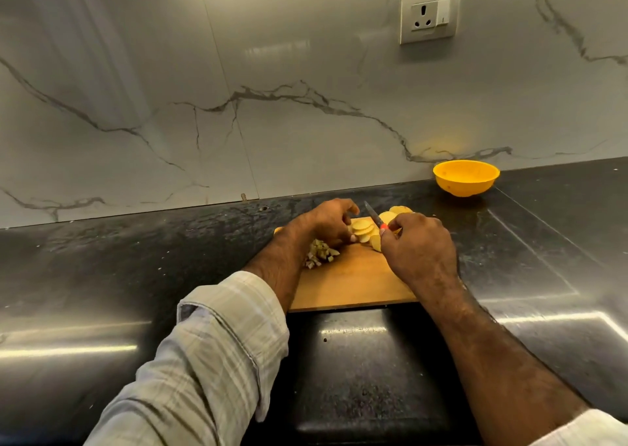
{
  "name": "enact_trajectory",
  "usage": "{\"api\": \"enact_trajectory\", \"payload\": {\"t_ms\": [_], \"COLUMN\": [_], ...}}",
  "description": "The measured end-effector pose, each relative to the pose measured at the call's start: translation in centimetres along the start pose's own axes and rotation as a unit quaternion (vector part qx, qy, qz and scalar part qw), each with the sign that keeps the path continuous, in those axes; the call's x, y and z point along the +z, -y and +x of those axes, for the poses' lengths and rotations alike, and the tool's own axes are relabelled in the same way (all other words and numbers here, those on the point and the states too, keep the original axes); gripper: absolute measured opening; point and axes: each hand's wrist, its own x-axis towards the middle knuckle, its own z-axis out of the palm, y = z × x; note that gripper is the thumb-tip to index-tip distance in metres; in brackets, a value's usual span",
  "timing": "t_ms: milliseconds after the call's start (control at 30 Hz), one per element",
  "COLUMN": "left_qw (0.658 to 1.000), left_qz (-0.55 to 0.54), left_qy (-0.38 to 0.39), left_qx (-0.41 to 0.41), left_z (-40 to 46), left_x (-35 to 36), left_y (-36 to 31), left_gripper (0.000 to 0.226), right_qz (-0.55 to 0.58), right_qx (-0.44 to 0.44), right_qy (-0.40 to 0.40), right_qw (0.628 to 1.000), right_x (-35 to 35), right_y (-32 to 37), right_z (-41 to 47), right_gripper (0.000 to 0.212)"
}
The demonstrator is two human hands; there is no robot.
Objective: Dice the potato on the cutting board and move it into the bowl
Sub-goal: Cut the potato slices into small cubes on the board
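Observation:
A wooden cutting board (346,286) lies on the black counter. Round yellow potato slices (363,229) are stacked at its far end, with more slices (396,212) behind the knife. My left hand (328,223) curls over the stack and pinches it with its fingertips. My right hand (419,247) grips a small knife (373,214) with a red-banded handle, its blade pointing up and away over the slices. A little heap of peel scraps (319,253) sits beside my left wrist. The yellow bowl (466,177) stands at the back right, and it looks empty.
The black polished counter (136,258) stretches left and right of the board. A marble wall with a power socket (430,14) rises right behind it. The bowl stands close to the wall, about a hand's length beyond the board.

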Motion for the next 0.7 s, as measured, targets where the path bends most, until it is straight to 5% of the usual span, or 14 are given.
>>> {"api": "enact_trajectory", "payload": {"t_ms": [233, 700], "left_qw": [1.000, 0.938], "left_qz": [0.000, -0.184], "left_qy": [-0.021, -0.292], "left_qx": [-0.015, 0.005], "left_z": [-0.4, -5.8], "left_x": [-1.2, -1.4], "left_y": [0.2, 5.2], "left_gripper": [0.041, 0.016], "right_qz": [0.005, -0.066], "right_qx": [-0.001, -0.018], "right_qy": [0.003, 0.156], "right_qw": [1.000, 0.985], "right_x": [-0.1, -0.4], "right_y": [0.3, 2.3], "right_z": [-0.1, -1.2], "right_gripper": [0.033, 0.026]}}
